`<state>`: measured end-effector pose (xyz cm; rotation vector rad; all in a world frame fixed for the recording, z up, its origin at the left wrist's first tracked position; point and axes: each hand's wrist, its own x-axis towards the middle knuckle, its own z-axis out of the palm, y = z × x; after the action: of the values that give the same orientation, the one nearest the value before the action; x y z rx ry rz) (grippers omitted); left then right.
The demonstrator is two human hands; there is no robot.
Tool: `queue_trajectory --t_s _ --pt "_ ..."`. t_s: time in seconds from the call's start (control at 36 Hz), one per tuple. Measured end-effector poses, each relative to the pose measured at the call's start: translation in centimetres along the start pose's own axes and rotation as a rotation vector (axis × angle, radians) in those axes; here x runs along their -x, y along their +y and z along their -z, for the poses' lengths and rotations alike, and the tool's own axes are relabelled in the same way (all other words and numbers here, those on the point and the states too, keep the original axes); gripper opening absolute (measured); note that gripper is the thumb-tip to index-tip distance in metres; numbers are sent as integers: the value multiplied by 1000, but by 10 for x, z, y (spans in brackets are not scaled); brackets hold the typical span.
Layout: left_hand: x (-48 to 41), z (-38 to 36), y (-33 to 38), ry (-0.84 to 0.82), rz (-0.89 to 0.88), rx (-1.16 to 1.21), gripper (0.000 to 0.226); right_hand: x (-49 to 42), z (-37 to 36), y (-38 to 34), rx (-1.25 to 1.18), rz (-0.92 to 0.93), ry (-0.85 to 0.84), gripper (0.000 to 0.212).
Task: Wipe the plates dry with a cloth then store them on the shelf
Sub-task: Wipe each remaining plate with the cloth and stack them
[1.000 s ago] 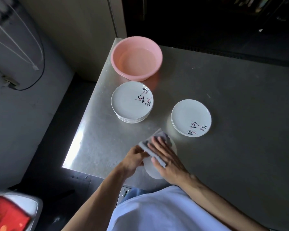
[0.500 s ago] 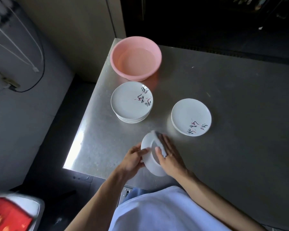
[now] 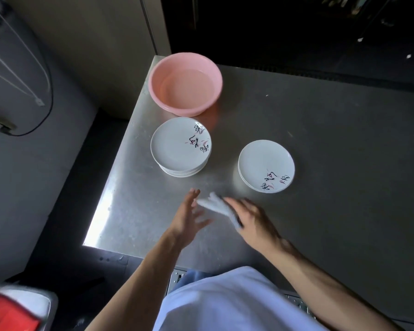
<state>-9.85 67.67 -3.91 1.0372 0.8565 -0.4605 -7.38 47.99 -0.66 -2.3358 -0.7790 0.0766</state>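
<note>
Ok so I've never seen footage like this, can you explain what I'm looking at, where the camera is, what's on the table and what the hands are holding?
There is no machine here, only a person's two bare hands. The one picture comes from a camera worn on the person's head, looking forward and down, so the arms come in from the bottom edge.

The surface is a metal table. At its far left corner stands a pink basin. Just nearer than it is a taller stack of white plates, and to the right of that a lower stack.

The left hand has its fingers spread and holds nothing that I can see. Something white and blurred lies against the fingers of the right hand. The hands are smeared by motion, so I cannot tell whether it is a plate, the cloth, or both.
</note>
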Motion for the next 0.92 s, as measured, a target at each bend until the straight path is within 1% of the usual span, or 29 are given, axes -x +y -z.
queue_trajectory --t_s 0.03,0.06,0.08,0.11,0.14,0.19,0.25,0.28,0.33,0.39,0.42,0.44,0.5,0.53,0.56,0.58,0.61,0.67,0.75,0.81,0.92 --pt "0 0 -2 39 -54 -86 67 -4 3 -2 -50 -81 59 45" --pt "1 2 -5 52 -97 -161 72 -7 3 -3 -105 -202 121 35" --pt "5 3 -7 27 -128 -206 71 -10 3 -2 -188 -348 160 24" --pt "7 4 -10 -6 -135 -229 66 -12 3 0 -274 -494 177 18" --pt "9 6 -13 -33 -133 -235 61 -12 3 3 -361 -604 186 18" --pt "12 12 -17 -46 -126 -241 50 -9 2 8 -482 -724 205 14" --pt "12 15 -22 -40 -145 -275 36 -6 0 11 -539 -810 222 5" --pt "13 15 -24 -41 -147 -285 31 -3 -2 13 -552 -855 246 6" --pt "13 15 -27 -42 -146 -295 28 0 -3 13 -544 -927 327 21" --pt "15 15 -28 -33 -135 -294 29 2 -4 10 -522 -975 389 30" --pt "16 15 -29 -27 -126 -291 29 3 -6 8 -479 -955 402 34" --pt "17 14 -28 -21 -114 -292 29 5 -7 6 -409 -874 404 35" --pt "19 11 -27 -12 -95 -300 29 8 -10 5 -190 -541 401 34" --pt "18 8 -27 -12 -92 -297 29 10 -14 6 -36 -370 360 36" --pt "19 4 -26 -12 -93 -295 30 11 -20 10 116 -274 280 37" --pt "18 0 -25 -10 -103 -293 31 11 -27 12 220 -262 179 38" --pt "19 -4 -24 -8 -113 -294 31 12 -35 13 276 -310 75 41" --pt "19 -14 -21 -13 -146 -296 33 14 -46 12 265 -369 -95 51" --pt "21 -26 -14 -49 -217 -294 35 15 -52 7 171 -232 -219 63" --pt "20 -30 -10 -52 -249 -270 38 16 -43 5 110 -151 -230 65" --pt "16 -38 -4 -28 -299 -232 40 25 -9 19 151 35 -173 48"
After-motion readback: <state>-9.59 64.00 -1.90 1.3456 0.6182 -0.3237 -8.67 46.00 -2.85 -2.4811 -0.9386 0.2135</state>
